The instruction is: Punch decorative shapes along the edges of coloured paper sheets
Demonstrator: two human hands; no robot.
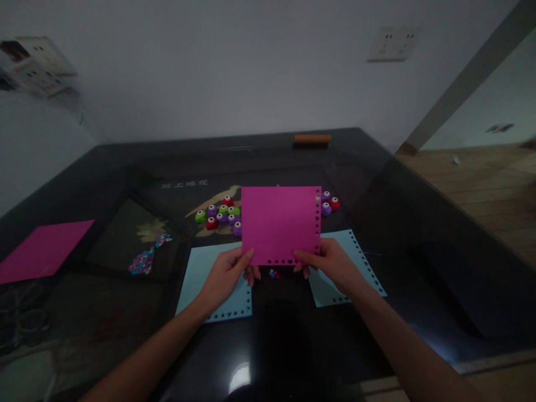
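A pink sheet of paper (280,223) is raised above the table, with small shapes punched along its right and lower edges. My left hand (229,271) pinches its lower left corner, thumb in front. At the lower right corner, my right hand (329,261) grips it the same way. Light blue sheets with punched edges lie beneath: one blue sheet (196,279) under my left hand and another blue sheet (360,262) by my right. A few tiny punched bits (273,273) rest on the table between my hands.
Several colourful craft punches (221,213) sit behind the raised sheet, with more punches (329,204) to its right. Pink and blue confetti (144,261) lies left, beside another pink sheet (46,248). A brown stick (312,139) lies at the back of the dark table (276,346).
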